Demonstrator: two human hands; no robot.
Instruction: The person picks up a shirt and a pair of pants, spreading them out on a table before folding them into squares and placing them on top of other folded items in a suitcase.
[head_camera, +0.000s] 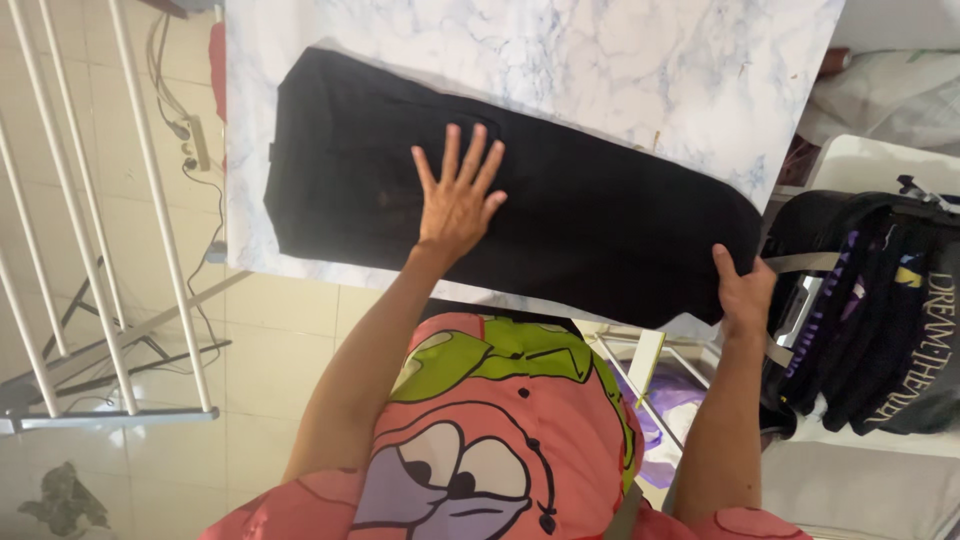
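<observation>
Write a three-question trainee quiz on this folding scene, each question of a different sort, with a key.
1. True or false: the left hand lies flat, fingers spread, on the black garment.
2. Multiple choice: where is the right hand? A) on the white drying rack; B) at the garment's near right corner, thumb on top; C) in the pile of dark clothes.
3. Fill in: the garment lies folded on a ______-patterned table.

Key: 1 true; 2 B; 3 marble.
</observation>
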